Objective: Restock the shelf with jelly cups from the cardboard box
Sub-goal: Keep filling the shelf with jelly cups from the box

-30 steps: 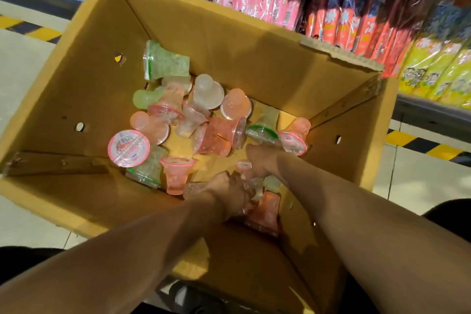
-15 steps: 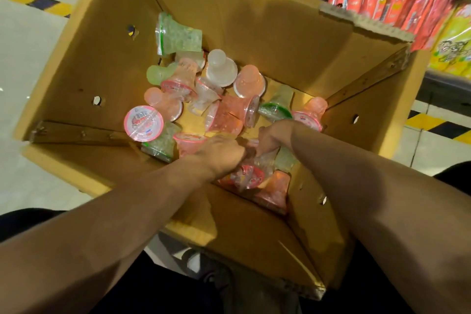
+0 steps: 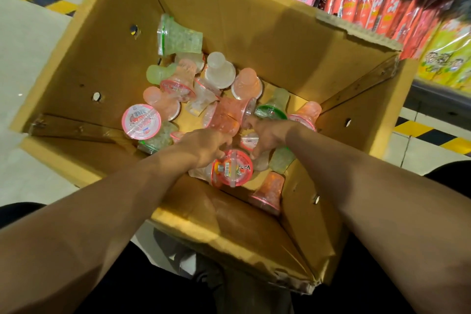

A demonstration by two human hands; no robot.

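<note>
An open cardboard box (image 3: 254, 28) holds several loose jelly cups, pink, green and clear. Both of my hands are down inside it near its front wall. My left hand (image 3: 204, 144) grips a pink jelly cup (image 3: 233, 168) whose red-rimmed lid faces up. My right hand (image 3: 267, 135) is curled around another small pink-lidded cup (image 3: 249, 141); its fingertips are hidden among the cups. A green cup (image 3: 178, 38) lies on its side at the back left. A pink cup (image 3: 141, 121) with its lid up sits at the left.
The shelf behind the box carries hanging pink, red and yellow snack packets (image 3: 369, 2). Yellow-black hazard tape (image 3: 420, 132) runs along the floor at the shelf base. Light floor tiles (image 3: 30, 46) lie to the left. My dark trousers (image 3: 229, 288) are below the box.
Both hands have shifted up and back from the box's front corner. The left hand has lifted a pink cup so its lid now faces the camera.
</note>
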